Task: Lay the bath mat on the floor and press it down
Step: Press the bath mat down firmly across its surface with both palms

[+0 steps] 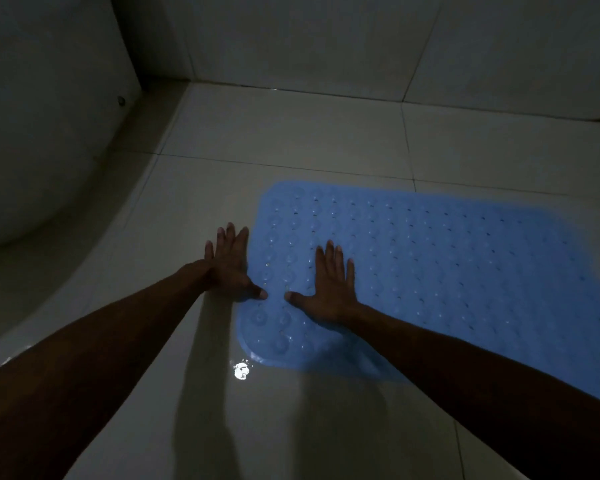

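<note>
A blue rubber bath mat with rows of small holes and suction cups lies flat on the pale tiled floor, running from the centre to the right edge. My right hand rests palm down on the mat's left part, fingers spread. My left hand lies flat at the mat's left edge, mostly on the tile, with its thumb on the mat. Neither hand holds anything.
A white curved fixture with a raised kerb fills the left side. Tiled walls close the far side and right corner. A small wet patch glints on the floor near the mat's front left corner. The room is dim.
</note>
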### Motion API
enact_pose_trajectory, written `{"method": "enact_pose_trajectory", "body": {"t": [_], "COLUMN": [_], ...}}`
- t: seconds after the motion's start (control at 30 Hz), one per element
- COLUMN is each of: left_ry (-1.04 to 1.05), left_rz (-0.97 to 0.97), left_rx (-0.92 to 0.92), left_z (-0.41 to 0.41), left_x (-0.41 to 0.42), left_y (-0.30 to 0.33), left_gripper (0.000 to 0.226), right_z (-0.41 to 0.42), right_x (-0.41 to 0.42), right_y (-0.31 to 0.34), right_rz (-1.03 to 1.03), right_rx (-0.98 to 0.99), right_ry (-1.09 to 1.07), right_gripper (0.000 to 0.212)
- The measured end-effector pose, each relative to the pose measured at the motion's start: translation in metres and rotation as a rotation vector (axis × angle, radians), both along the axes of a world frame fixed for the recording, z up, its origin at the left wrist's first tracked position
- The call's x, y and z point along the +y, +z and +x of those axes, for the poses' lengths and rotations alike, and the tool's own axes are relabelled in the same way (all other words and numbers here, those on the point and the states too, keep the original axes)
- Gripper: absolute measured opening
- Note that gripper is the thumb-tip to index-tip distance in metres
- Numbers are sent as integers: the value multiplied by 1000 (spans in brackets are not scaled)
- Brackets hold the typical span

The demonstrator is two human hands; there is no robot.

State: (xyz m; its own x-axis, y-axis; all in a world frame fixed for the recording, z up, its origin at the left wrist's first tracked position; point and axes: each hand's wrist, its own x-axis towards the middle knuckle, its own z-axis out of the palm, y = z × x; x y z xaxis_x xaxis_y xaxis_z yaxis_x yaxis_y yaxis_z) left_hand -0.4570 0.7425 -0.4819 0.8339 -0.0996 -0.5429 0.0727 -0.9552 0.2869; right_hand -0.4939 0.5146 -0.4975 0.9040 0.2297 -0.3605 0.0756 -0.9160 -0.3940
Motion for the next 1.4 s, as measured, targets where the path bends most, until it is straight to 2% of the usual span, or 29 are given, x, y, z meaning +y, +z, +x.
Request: {"method": "enact_pose_trajectory", "body": {"t": [0.13, 0.23, 0.33, 0.4, 0.67, 1.07, 1.27, 1.4], "left_ry": [34, 47, 67, 34, -53, -18, -10, -12], "left_rz": [24, 8, -30, -45, 22, 4, -31, -1], "left_rx": [28, 22, 3, 10, 61, -12, -30, -13], "left_z": [0, -6, -16, -27, -30, -46, -48, -44], "left_x": [3, 1, 2, 2, 0, -2, -1, -2], "left_y": [2, 4, 1, -1, 2, 12, 8, 7], "left_gripper": [153, 148, 144, 149, 153, 138, 134, 137], "right_z": [0, 1, -1, -6, -30, -38, -35, -23], "right_x": [-2, 0, 7, 9, 10, 6, 1, -19], "right_y": [2, 6, 10, 12, 6, 3, 5, 15], "right_rz": [-42, -88, -121, -119, -89, -40, -2, -34], "right_rx": [74, 88, 109, 116, -3, -67, -27, 123], "right_ry": [85, 98, 109, 96, -34, -95, -63, 97], "right_gripper": [151, 157, 155, 152, 140, 139, 139, 149]}}
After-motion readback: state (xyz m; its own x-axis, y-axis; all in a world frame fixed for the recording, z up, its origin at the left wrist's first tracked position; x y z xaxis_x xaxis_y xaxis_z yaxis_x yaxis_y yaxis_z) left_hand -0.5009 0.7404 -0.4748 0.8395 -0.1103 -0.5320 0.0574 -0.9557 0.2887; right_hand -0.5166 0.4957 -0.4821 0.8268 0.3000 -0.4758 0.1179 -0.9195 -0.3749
